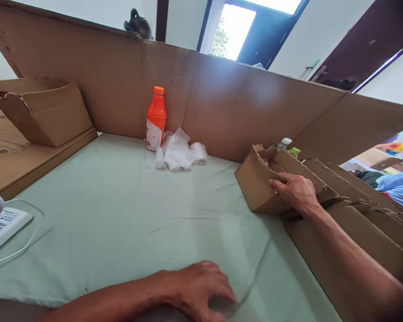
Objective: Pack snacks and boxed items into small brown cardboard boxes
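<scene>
My right hand (297, 190) grips the upper edge of an open-topped cardboard box (260, 188) at the right side of the table, its thumb and fingers closed on the wall. The box stands tilted, and its inside is mostly hidden from me. Low in the middle, my left hand (201, 288) hovers at or just over the pale green cloth (127, 232); I cannot tell if it touches. Its thumb and fingers are apart and hold nothing. Toward the back are an orange bottle (156, 118) with an orange cap and crumpled bubble wrap (179, 152) beside it.
Cardboard panels (221, 98) wall off the back. At left, another open cardboard box (58, 114) rests on a flat carton (47, 167), with a white device (6, 226) and cable nearer me. More cardboard boxes (356, 228) line the right, with a clear bottle (285, 143) behind.
</scene>
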Action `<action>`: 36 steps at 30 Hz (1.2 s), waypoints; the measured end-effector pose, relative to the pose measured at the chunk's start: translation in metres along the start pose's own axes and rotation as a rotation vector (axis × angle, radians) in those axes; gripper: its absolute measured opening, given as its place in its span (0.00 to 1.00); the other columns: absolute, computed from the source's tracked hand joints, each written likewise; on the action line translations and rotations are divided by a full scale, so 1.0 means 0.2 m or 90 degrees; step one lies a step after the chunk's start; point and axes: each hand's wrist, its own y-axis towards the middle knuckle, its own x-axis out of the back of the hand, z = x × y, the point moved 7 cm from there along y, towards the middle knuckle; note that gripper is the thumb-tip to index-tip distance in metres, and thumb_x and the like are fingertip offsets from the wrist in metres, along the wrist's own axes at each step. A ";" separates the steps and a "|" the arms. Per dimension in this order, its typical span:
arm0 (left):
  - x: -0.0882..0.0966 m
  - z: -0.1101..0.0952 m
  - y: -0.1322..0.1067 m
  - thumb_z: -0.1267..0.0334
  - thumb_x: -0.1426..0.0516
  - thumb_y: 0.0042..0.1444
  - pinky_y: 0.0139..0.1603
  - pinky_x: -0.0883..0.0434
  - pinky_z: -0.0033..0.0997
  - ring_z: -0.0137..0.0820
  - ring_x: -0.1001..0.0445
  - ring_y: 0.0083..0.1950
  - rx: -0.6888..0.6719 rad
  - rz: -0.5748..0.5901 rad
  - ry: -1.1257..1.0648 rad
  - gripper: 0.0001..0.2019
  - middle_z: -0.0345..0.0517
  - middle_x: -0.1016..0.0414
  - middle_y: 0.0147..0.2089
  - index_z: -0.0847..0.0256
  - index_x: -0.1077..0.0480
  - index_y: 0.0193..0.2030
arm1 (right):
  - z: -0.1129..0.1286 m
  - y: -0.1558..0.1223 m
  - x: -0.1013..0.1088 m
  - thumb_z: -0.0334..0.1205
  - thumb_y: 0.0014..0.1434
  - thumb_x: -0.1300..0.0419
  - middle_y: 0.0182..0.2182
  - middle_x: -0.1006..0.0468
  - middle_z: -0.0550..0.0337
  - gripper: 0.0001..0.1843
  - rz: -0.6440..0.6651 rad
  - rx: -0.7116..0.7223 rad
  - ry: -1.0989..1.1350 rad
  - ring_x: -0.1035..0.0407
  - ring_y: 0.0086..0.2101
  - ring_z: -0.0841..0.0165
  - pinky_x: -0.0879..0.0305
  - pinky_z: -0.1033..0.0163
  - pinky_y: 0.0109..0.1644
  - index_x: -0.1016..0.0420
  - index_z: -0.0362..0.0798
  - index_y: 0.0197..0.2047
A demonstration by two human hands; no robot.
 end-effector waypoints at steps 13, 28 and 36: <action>0.58 0.08 -0.79 0.55 0.39 0.54 0.61 0.28 0.52 0.47 0.29 0.63 0.416 -0.582 0.036 0.40 0.57 0.35 0.69 0.54 0.47 0.72 | 0.81 -0.78 0.39 0.54 0.65 0.42 0.39 0.15 0.57 0.13 0.029 0.277 0.224 0.25 0.50 0.55 0.35 0.44 0.59 0.17 0.62 0.43; 0.42 0.13 -0.66 0.57 0.41 0.56 0.63 0.30 0.50 0.47 0.28 0.60 0.377 -0.562 -0.037 0.25 0.53 0.26 0.57 0.58 0.33 0.60 | 0.58 -1.09 -0.28 0.59 0.67 0.50 0.61 0.25 0.55 0.31 0.094 -0.206 0.599 0.31 0.60 0.49 0.26 0.44 0.56 0.33 0.59 0.68; 0.61 0.29 -0.69 0.58 0.40 0.48 0.53 0.25 0.45 0.46 0.23 0.53 0.406 -0.658 -0.082 0.27 0.52 0.22 0.53 0.62 0.33 0.56 | 0.78 -0.83 -0.41 0.64 0.67 0.53 0.55 0.21 0.51 0.34 0.168 -0.167 0.713 0.28 0.56 0.49 0.27 0.44 0.54 0.29 0.54 0.66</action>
